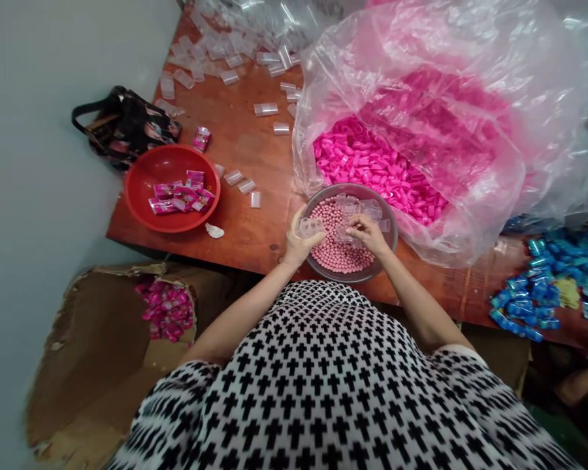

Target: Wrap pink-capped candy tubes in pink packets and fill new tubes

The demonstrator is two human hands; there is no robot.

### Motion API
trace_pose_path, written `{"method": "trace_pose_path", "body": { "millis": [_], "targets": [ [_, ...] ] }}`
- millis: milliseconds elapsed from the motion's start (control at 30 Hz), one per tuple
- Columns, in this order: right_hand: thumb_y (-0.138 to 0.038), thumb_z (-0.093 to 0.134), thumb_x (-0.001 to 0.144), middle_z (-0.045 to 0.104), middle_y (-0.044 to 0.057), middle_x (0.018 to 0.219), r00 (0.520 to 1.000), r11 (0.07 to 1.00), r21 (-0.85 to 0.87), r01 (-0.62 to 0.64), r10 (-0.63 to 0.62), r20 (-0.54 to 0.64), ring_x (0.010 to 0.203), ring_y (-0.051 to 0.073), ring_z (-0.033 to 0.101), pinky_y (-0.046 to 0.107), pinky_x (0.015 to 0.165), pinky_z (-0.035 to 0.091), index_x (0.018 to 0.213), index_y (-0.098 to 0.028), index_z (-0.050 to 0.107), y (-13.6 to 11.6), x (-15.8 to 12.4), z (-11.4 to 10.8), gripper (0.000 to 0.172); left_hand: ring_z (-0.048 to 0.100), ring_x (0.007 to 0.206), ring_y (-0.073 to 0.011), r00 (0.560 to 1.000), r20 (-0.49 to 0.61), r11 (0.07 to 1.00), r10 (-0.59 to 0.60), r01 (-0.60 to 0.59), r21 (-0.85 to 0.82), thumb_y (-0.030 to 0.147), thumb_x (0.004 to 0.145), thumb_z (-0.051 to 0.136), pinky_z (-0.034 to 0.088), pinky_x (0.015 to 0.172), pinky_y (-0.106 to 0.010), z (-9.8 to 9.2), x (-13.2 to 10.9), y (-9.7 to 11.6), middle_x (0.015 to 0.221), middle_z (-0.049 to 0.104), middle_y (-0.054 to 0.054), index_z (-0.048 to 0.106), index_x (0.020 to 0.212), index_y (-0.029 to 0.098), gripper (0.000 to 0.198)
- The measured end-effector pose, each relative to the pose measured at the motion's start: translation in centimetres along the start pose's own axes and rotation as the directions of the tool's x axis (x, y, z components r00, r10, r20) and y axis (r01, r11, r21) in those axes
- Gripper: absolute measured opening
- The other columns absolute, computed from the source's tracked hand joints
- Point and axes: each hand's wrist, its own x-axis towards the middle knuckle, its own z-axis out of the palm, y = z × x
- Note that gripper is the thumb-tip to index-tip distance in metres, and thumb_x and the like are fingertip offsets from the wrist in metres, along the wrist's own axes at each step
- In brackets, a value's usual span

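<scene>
A grey metal bowl (387, 241) sits at the table's near edge, filled with small pink balls (330, 241). Several clear plastic containers (362, 209) lie on top of the balls. My left hand (298, 241) is over the bowl's left side, shut on a clear plastic tray-like piece (311, 227). My right hand (367, 234) is over the bowl's middle, its fingers pinched on a small clear plastic piece (345, 235). That piece is partly hidden by my fingers.
The brown wooden table (264, 222) holds scattered clear plastic containers, a red bowl (171, 188) of pink packets, and a large plastic bag (402, 78) of pink pieces. Blue packets (534, 294) lie at right. A cardboard box (102, 346) stands below left, and a dark handbag (125, 127) sits beyond the red bowl.
</scene>
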Motion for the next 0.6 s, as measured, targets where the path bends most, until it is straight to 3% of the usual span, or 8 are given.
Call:
{"method": "trace_pose_path", "body": {
  "millis": [67,167,267,400,500,600],
  "targets": [
    [-0.042,0.068,0.074,0.062,0.005,0.109,0.999,0.925,0.378,-0.033,0.034,0.004,0.109,0.023,0.054,0.037,0.092,0.043,0.080,-0.021,0.059,-1.1,-1.1,0.0,0.024,0.067,0.098,-0.0250,1.000,-0.001,0.998,-0.025,0.025,-0.064,0.034,0.054,0.085,0.054,0.088,-0.041,0.8,0.1,0.0,0.107,0.067,-0.009,0.035,0.139,0.023,0.099],
    [-0.046,0.072,0.071,0.057,0.004,0.122,0.998,0.796,0.603,-0.049,0.023,0.051,0.118,0.023,0.051,0.037,0.094,0.043,0.080,-0.022,0.060,-2.9,-2.3,0.9,0.028,0.066,0.102,-0.0250,0.994,0.061,0.983,-0.086,0.094,-0.158,0.034,0.055,0.083,0.053,0.091,-0.042,2.1,-0.2,0.5,0.106,0.068,-0.007,0.036,0.138,0.023,0.096],
    [-0.052,0.072,0.068,0.054,0.005,0.125,0.999,0.774,0.633,-0.019,0.041,-0.019,0.120,0.024,0.050,0.037,0.097,0.041,0.083,-0.022,0.058,-3.8,-2.8,1.9,0.036,0.066,0.100,-0.0230,0.973,0.165,0.958,-0.159,0.192,-0.211,0.031,0.058,0.080,0.050,0.094,-0.042,2.8,-0.7,1.1,0.104,0.069,-0.006,0.037,0.138,0.023,0.091],
    [-0.062,0.072,0.060,0.050,0.008,0.133,0.997,0.773,0.634,-0.024,0.067,-0.045,0.123,0.026,0.047,0.038,0.097,0.043,0.101,-0.025,0.048,-4.1,-3.1,2.5,0.060,0.064,0.106,-0.0256,0.938,0.282,0.936,-0.202,0.270,-0.226,0.037,0.062,0.077,0.049,0.095,-0.043,3.2,-1.1,1.2,0.113,0.068,-0.009,0.043,0.134,0.021,0.081],
    [-0.059,0.068,0.066,0.053,0.008,0.126,0.993,0.781,0.624,-0.022,0.087,-0.075,0.116,0.024,0.052,0.038,0.097,0.043,0.111,-0.026,0.041,-4.5,-3.5,3.0,0.062,0.063,0.110,-0.0277,0.935,0.294,0.927,-0.197,0.276,-0.256,0.051,0.067,0.071,0.050,0.093,-0.042,3.5,-1.3,1.2,0.123,0.064,-0.012,0.050,0.128,0.020,0.071],
    [-0.058,0.060,0.074,0.053,0.008,0.121,0.986,0.814,0.580,-0.045,0.131,-0.107,0.111,0.024,0.053,0.040,0.100,0.042,0.119,-0.026,0.038,-4.9,-3.9,3.5,0.060,0.063,0.109,-0.0289,0.934,0.279,0.917,-0.224,0.299,-0.265,0.054,0.061,0.075,0.051,0.091,-0.041,3.8,-1.5,1.2,0.128,0.060,-0.013,0.053,0.124,0.019,0.075]
  ]
}}
